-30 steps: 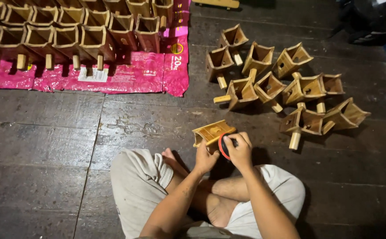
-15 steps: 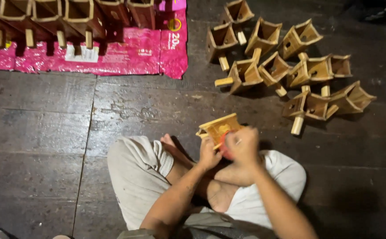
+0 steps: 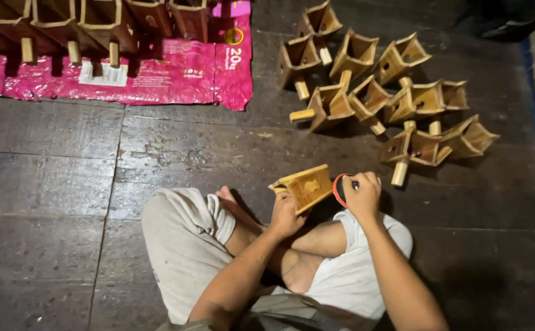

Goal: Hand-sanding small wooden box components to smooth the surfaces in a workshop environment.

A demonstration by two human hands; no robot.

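Head view: left hand (image 3: 287, 214) fingers clamp a wooden box piece (image 3: 304, 186); right hand (image 3: 361, 195) fingers close around a red-rimmed tool (image 3: 340, 189) against it. Beyond them lies a loose pile (image 3: 390, 92); far left, neat rows (image 3: 83, 24) on pink sheeting (image 3: 175, 76), seemingly finished.

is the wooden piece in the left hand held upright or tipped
Tipped. The wooden piece slants, its right end higher, gripped from below by the left hand; the right hand holds a red-rimmed tool beside it.
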